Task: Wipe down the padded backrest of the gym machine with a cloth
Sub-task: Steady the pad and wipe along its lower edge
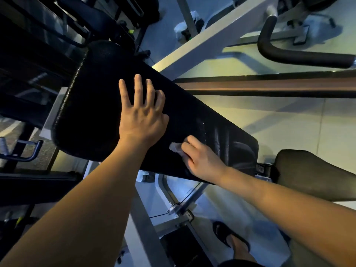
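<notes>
Resting flat on the middle of the black padded backrest (92,105) with the left hand (142,112), straight fingers spread, nothing held. Gripping a small white cloth (175,147) in the curled fingers of the right hand (202,160), pressed against the pad's lower part, near the seat (308,170).

Two hands: left hand (142,116), right hand (202,160); one cloth (174,147); one backrest (92,105); one seat (308,174).
</notes>
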